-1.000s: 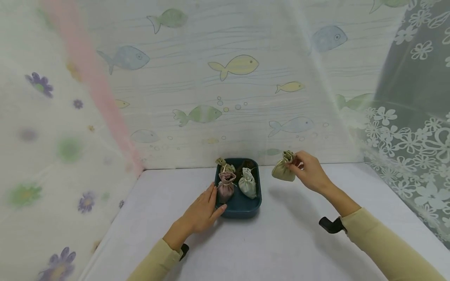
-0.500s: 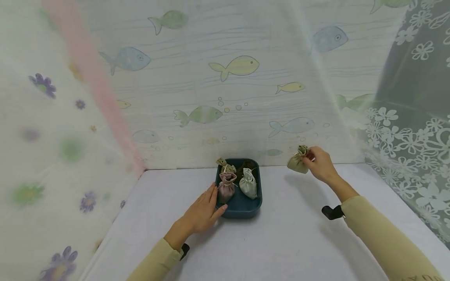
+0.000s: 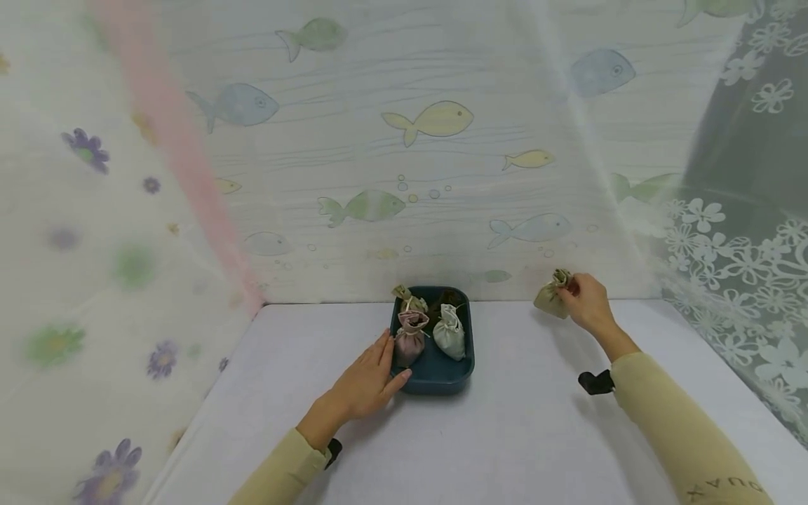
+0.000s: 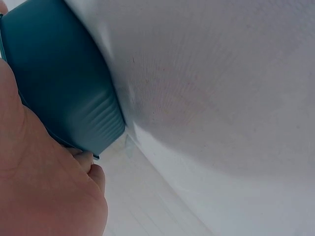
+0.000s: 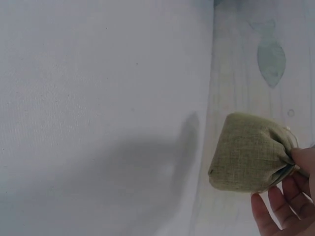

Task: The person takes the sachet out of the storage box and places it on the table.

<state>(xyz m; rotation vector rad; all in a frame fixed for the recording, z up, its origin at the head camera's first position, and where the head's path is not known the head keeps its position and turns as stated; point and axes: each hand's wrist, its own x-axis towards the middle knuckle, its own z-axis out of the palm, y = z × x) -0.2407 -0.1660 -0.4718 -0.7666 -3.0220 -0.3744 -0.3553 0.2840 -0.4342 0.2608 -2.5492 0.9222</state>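
Note:
My right hand pinches a green drawstring pouch by its gathered neck, to the right of the bin. In the right wrist view the pouch hangs over the far edge of the table, its full body away from the fingers. My left hand rests along the left side of a dark blue bin, fingers straight and thumb at the front corner. Inside the bin are a pink pouch, a pale mint pouch, an olive pouch and a dark brown pouch at the back.
A white table lies under the bin. Behind it hangs a pale curtain printed with fish, close to the table's far edge. A flowered sheet hangs at the left, and floral lace at the right.
My right hand has carried the green pouch right, away from the bin, and lately lowered it a little toward the table. The left hand and the bin have stayed in place.

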